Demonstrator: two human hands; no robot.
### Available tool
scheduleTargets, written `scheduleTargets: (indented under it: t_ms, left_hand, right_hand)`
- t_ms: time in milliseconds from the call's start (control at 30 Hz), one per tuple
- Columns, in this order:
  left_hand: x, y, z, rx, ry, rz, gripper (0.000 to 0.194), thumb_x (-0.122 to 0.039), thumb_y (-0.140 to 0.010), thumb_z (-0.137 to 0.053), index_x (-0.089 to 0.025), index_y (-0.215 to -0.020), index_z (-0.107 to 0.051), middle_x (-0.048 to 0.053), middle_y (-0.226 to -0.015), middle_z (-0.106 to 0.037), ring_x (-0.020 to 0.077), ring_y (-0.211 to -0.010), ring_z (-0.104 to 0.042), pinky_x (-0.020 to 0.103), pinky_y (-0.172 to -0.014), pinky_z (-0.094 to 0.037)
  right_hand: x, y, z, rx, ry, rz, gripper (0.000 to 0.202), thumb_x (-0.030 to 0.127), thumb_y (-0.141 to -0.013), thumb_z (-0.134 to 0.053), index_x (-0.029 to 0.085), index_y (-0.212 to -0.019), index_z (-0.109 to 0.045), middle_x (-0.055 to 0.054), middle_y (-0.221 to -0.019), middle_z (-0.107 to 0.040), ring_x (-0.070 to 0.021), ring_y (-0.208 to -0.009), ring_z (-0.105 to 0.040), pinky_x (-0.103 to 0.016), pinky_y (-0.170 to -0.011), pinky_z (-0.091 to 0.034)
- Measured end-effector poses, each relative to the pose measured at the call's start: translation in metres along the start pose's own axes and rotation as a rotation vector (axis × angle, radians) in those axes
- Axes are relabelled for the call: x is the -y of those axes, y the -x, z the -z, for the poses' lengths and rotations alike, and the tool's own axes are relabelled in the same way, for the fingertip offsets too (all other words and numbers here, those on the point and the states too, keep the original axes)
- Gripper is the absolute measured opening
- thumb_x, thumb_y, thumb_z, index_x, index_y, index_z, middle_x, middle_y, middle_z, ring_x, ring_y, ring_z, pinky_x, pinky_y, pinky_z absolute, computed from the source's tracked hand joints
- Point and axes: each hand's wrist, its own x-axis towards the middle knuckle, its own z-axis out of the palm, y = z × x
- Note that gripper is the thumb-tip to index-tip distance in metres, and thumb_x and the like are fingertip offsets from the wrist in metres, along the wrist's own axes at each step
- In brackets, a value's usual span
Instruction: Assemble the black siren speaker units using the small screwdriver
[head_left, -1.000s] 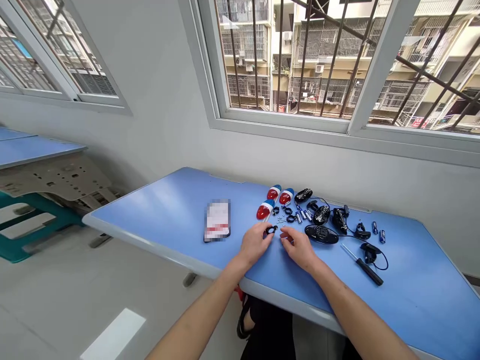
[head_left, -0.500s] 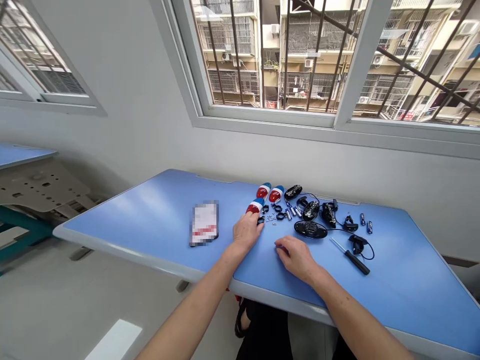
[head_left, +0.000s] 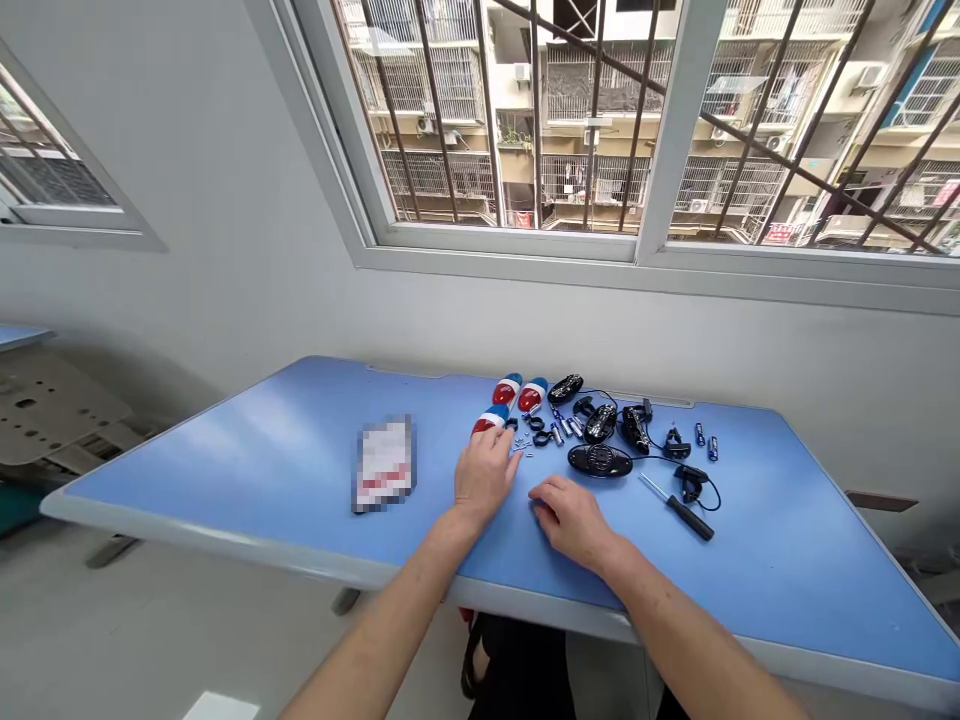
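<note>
My left hand [head_left: 484, 475] lies over the table beside the nearest red, white and blue shell [head_left: 491, 418]. Its fingers are stretched forward and the thumb is apart; the fingertips reach the shell's near end and small screws [head_left: 523, 441]. My right hand [head_left: 571, 518] rests on the tabletop, fingers loosely bent, thumb apart, nothing visible in it. Black ring clamps [head_left: 541, 438] and AA batteries [head_left: 556, 434] lie just beyond the hands. Past my right hand is a black oval unit [head_left: 600, 461] with a cable, and a screwdriver [head_left: 679, 508] with a black handle.
Two more coloured shells [head_left: 533, 394] lie farther back. Several black oval units [head_left: 565, 389] and cabled clamp parts [head_left: 691, 484] spread rightward, with two batteries [head_left: 712, 448] beyond. A blurred white packet [head_left: 385, 465] lies left on the blue table [head_left: 262, 480]. A barred window is ahead.
The view has turned slightly right, so everything sits farther left. My left hand has shifted slightly, with its fingers straighter and a black ring more visible above them. My right hand stays on the table.
</note>
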Motion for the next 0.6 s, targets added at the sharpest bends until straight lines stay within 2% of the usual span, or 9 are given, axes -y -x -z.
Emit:
scheduleTargets:
  t_ms: [100,167,233,333,433,533,600]
  left_hand:
    - [-0.019,0.004,0.002,-0.11,0.149,-0.268,0.029,-0.019,-0.083,-0.055,-0.02,-0.111,-0.06,0.011,-0.111,-0.065,0.0265,-0.101,-0.06,0.04,-0.086,-0.05]
    - [-0.033,0.005,0.0,-0.083,0.221,-0.416,0.035,-0.02,-0.083,-0.055,-0.02,-0.117,-0.057,0.012,-0.118,-0.063,0.0279,-0.108,-0.058,0.043,-0.091,-0.048]
    - [-0.048,0.003,-0.004,-0.021,0.267,-0.504,0.044,-0.021,-0.082,-0.056,-0.018,-0.125,-0.05,0.014,-0.127,-0.058,0.0298,-0.118,-0.053,0.046,-0.096,-0.046]
    - [-0.068,-0.004,-0.014,0.102,0.316,-0.567,0.058,-0.026,-0.08,-0.061,-0.017,-0.134,-0.039,0.017,-0.139,-0.047,0.0311,-0.129,-0.043,0.048,-0.103,-0.04]
    - [-0.085,-0.015,-0.024,0.247,0.316,-0.583,0.067,-0.028,-0.077,-0.067,-0.017,-0.135,-0.036,0.018,-0.142,-0.043,0.032,-0.134,-0.037,0.047,-0.108,-0.035]
    - [-0.096,-0.022,-0.031,0.351,0.249,-0.567,0.064,-0.023,-0.074,-0.069,-0.018,-0.131,-0.039,0.017,-0.14,-0.044,0.033,-0.134,-0.035,0.047,-0.108,-0.033]
    - [-0.099,-0.024,-0.032,0.365,0.199,-0.549,0.058,-0.019,-0.076,-0.066,-0.018,-0.128,-0.042,0.017,-0.139,-0.044,0.0335,-0.133,-0.036,0.048,-0.106,-0.034]
  right_hand:
    - [0.006,0.006,0.025,0.065,0.067,-0.006,0.024,0.013,-0.083,-0.052,0.02,-0.1,-0.067,-0.006,-0.097,-0.07,-0.0179,-0.088,-0.065,-0.025,-0.072,-0.046]
    - [0.004,0.016,0.044,0.03,0.126,-0.038,0.023,0.015,-0.084,-0.05,0.021,-0.096,-0.068,-0.005,-0.09,-0.071,-0.0174,-0.082,-0.065,-0.024,-0.068,-0.046]
    - [-0.006,0.032,0.059,-0.037,0.188,-0.075,0.023,0.017,-0.086,-0.047,0.021,-0.089,-0.069,-0.004,-0.084,-0.071,-0.0163,-0.076,-0.065,-0.024,-0.064,-0.045]
    - [-0.033,0.061,0.07,-0.193,0.275,-0.121,0.027,0.018,-0.087,-0.043,0.023,-0.089,-0.069,-0.004,-0.085,-0.071,-0.0173,-0.08,-0.064,-0.025,-0.067,-0.047]
    - [-0.065,0.088,0.07,-0.344,0.386,-0.221,0.028,0.022,-0.088,-0.041,0.025,-0.093,-0.068,-0.006,-0.093,-0.071,-0.02,-0.082,-0.062,-0.029,-0.064,-0.048]
    - [-0.09,0.109,0.064,-0.371,0.463,-0.306,0.026,0.023,-0.087,-0.044,0.025,-0.098,-0.067,-0.006,-0.1,-0.07,-0.0233,-0.087,-0.06,-0.033,-0.065,-0.049]
    - [-0.1,0.119,0.06,-0.363,0.482,-0.329,0.026,0.023,-0.086,-0.046,0.025,-0.102,-0.067,-0.005,-0.105,-0.069,-0.0242,-0.09,-0.059,-0.034,-0.067,-0.05]
